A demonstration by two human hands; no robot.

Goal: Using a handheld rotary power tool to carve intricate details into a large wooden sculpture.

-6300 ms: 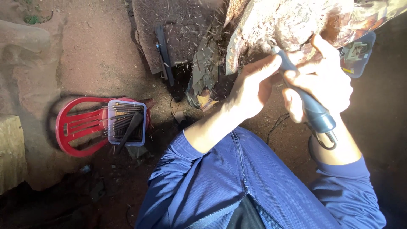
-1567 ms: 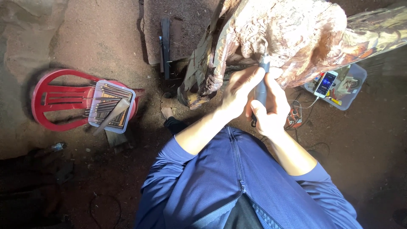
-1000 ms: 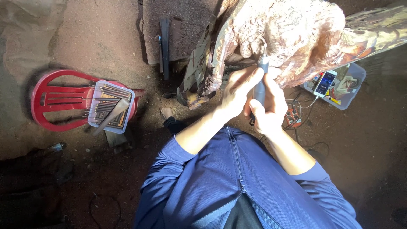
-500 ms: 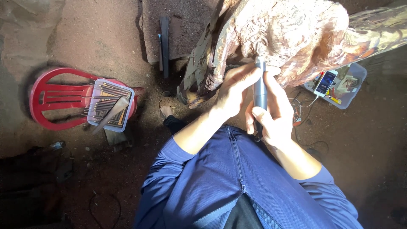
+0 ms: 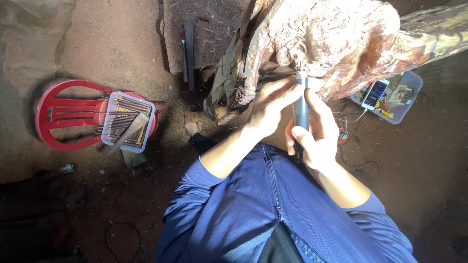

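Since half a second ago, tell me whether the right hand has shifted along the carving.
No. The right hand grips the grey tool at the same spot as then, its tip against the underside of the wood carving, beside the left hand.

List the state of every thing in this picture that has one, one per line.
Slim grey rotary tool: upright, tip against the carving.
Right hand: closed on the tool.
Left hand: steadying the tool's upper end.
Reddish carved wood sculpture: partly carved.
Clear tray of chisels: open, full.
Red plastic chair: tipped over.
Smartphone: screen lit.
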